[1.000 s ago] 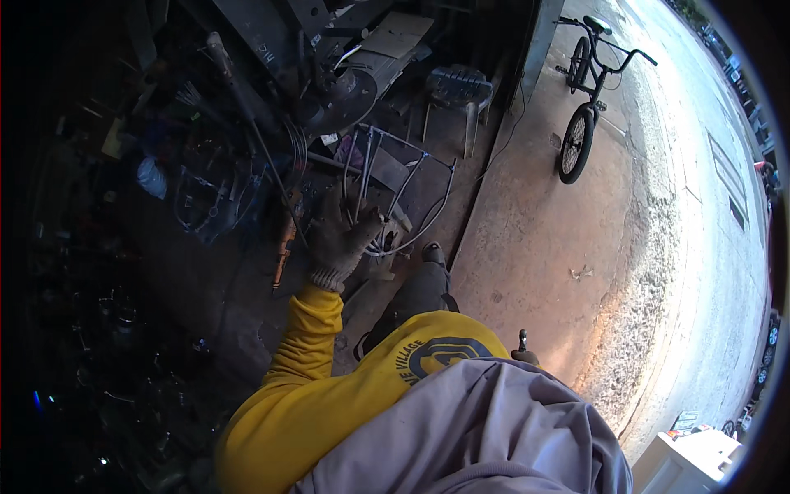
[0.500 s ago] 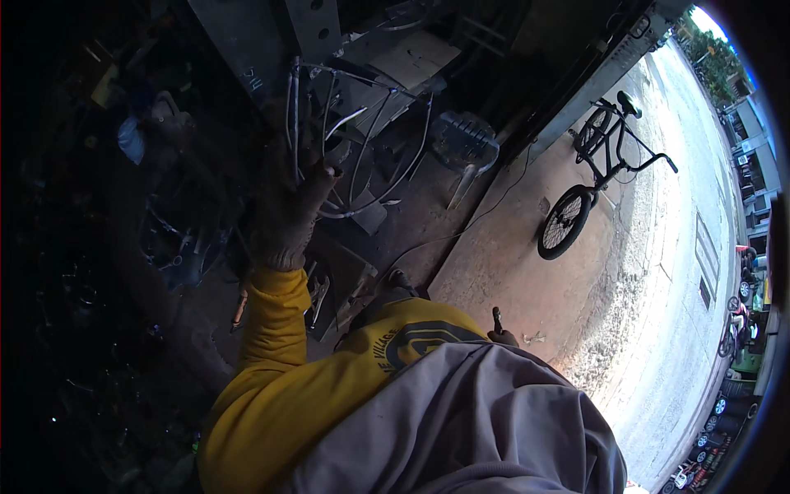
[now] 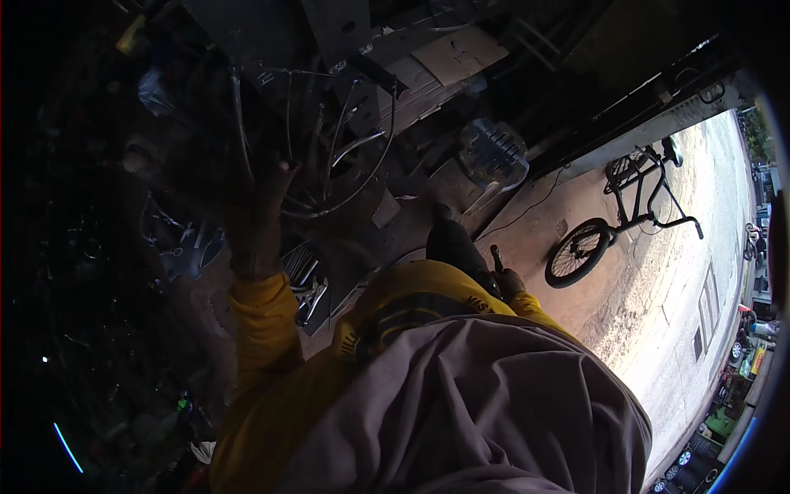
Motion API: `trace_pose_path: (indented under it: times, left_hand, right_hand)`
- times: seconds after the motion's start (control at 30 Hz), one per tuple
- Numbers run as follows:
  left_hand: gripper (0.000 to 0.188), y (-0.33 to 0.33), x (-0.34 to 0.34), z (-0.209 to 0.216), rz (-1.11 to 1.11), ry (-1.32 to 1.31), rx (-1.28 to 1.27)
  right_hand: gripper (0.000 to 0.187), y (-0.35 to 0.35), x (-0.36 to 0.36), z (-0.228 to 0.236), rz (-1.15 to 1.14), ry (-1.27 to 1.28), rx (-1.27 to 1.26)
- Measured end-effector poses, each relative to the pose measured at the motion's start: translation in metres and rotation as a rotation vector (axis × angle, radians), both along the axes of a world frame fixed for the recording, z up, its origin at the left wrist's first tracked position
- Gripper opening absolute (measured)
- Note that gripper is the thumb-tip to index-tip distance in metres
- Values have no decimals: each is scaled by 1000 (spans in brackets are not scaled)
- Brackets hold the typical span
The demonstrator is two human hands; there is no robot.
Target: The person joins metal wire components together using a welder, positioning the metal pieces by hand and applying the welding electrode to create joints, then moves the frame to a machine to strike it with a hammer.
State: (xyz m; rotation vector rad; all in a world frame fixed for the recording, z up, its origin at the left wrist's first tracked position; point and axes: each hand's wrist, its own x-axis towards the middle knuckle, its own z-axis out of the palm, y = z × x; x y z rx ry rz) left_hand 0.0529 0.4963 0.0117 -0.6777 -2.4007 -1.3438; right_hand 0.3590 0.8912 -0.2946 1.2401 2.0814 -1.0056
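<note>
Bicycle (image 3: 627, 224): biggest item, parked beyond the right hand, off to its right, touching neither hand. Bent-rod metal frame (image 3: 336, 136): in the left hand, reaching ahead and to its right, well apart from the right hand. Left hand (image 3: 257, 218): closed round the near rods (fingers mostly lost in shadow). Right hand (image 3: 510, 284): wrapped on a dark handle-like object (image 3: 495, 257), its end poking out ahead.

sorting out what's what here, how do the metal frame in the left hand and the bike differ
The metal frame is held up in the left hand; the bike stands on the ground. The bike has two wheels; the metal frame has none. The metal frame looks silvery, the bike black. Both look open in build.
</note>
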Motion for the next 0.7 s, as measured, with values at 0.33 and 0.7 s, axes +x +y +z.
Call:
trace_pose_path:
  times: [0.33, 0.7]
  left_hand:
    - [65, 179, -54, 56, 54, -4, -10]
    - [38, 397, -190, 40, 35, -337, 468]
  right_hand:
    - [34, 154, -240, 9, 693, 785, 521]
    - [31, 268, -404, 109, 92, 1070, 137]
